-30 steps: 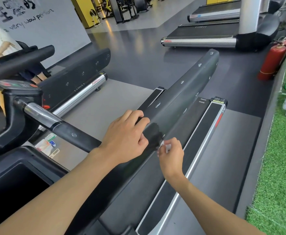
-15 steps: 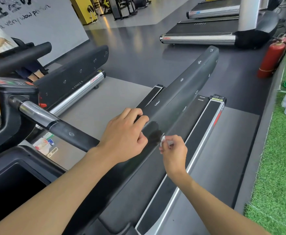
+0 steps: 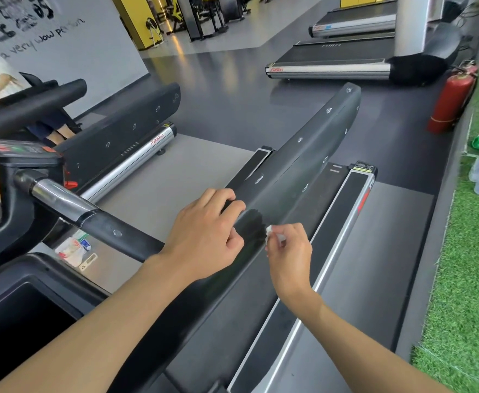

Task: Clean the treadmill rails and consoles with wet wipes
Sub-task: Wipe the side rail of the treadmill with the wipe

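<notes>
Fingers of your right hand [image 3: 287, 251] pinch a small wadded wet wipe [image 3: 272, 233], holding it at the lower side of the black handrail [image 3: 303, 163]. A dark damp patch [image 3: 253, 224] lies on the handrail between your hands. Your left hand [image 3: 207, 236] grips the handrail's top edge, fingers hooked over it. Farther off, a red fire extinguisher [image 3: 449, 106] stands beside the green turf [image 3: 465, 279].

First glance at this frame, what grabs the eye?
Centre: the left hand holds the black treadmill rail, and the right hand pinches a white wet wipe at its side, beside a dark wet patch. A red fire extinguisher stands at the right.
</notes>
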A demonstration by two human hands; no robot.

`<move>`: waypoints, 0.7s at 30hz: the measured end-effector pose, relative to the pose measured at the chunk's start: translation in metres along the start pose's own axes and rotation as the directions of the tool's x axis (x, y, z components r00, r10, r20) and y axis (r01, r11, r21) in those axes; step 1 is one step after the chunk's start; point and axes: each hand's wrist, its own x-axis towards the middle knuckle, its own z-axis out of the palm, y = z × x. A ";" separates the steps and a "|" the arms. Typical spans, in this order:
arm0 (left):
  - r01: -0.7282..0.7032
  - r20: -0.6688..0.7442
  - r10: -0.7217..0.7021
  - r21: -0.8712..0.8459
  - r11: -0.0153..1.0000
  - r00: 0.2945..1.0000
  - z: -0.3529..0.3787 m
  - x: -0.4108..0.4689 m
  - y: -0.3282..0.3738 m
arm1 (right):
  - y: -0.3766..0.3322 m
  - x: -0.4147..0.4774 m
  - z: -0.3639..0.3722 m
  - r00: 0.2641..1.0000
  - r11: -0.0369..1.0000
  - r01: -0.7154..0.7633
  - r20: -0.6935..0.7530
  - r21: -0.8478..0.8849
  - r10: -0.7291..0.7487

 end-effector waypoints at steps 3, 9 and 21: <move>0.001 0.002 -0.001 -0.001 1.000 1.000 0.000 0.000 0.000 | -0.001 0.000 -0.001 1.000 1.000 0.012 0.012 -0.006 -0.012; 0.008 0.005 -0.008 -0.003 1.000 1.000 0.000 0.001 -0.001 | -0.011 -0.001 -0.004 0.995 0.995 0.094 0.040 -0.021 -0.093; 0.010 0.003 -0.010 -0.002 1.000 1.000 0.000 0.000 0.000 | -0.027 0.009 -0.006 0.950 0.947 0.311 0.003 -0.075 -0.312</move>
